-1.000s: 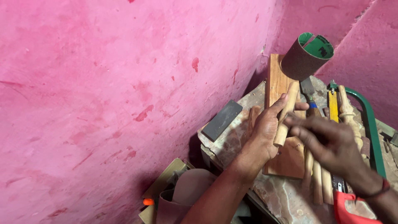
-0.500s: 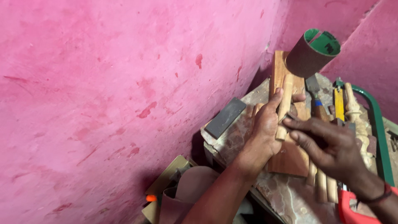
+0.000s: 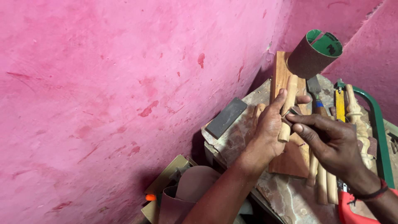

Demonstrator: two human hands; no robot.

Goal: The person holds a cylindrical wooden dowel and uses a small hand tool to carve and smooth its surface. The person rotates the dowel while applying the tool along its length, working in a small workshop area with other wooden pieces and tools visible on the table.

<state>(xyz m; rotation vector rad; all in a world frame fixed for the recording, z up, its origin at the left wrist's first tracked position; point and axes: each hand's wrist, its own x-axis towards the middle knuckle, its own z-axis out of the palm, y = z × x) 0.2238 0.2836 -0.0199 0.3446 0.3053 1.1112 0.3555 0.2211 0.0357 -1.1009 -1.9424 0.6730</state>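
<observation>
My left hand (image 3: 269, 128) grips a short turned wooden piece (image 3: 289, 96), holding it upright over a reddish wooden board (image 3: 278, 70). Against the side of that piece, my right hand (image 3: 329, 141) pinches a small scrap of sandpaper (image 3: 293, 112) between thumb and fingers. Both hands meet above the stone-topped bench (image 3: 286, 199). A roll of brown sandpaper with a green inside (image 3: 314, 54) stands just beyond the wooden piece.
A dark flat sharpening block (image 3: 226, 118) lies at the bench's left edge. Several turned wooden spindles (image 3: 356, 112), a chisel (image 3: 316, 93), a yellow tool (image 3: 340, 105) and a green-framed saw (image 3: 379, 128) lie to the right. Sandpaper sheets (image 3: 186, 191) sit below, and the pink wall (image 3: 103, 91) fills the left.
My right hand has moved in from beside the wooden piece and now presses sandpaper against it. My left hand keeps its grip; the view shifted slightly.
</observation>
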